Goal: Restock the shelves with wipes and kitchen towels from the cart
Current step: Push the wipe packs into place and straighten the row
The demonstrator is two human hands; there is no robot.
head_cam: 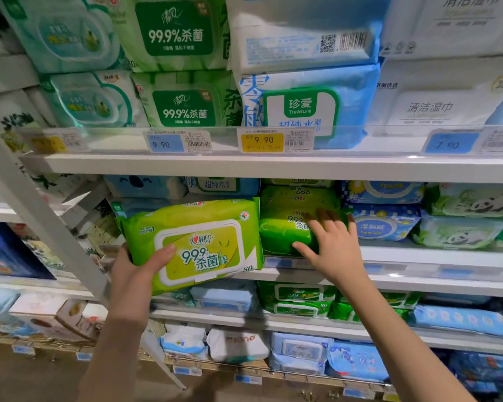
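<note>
Restocking middle shelf: stacked green packs lie under right hand, fingers apart, flat against them. Held wipes pack sits left of those fingers, left hand fingers clamped on its corner. Judgement: press stack back, then slide pack in label-out.

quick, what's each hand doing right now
left hand: grips a lime-green wipes pack, thumb on its front.
right hand: open, fingers spread at the green wipes pack on the shelf, holding nothing.
</note>
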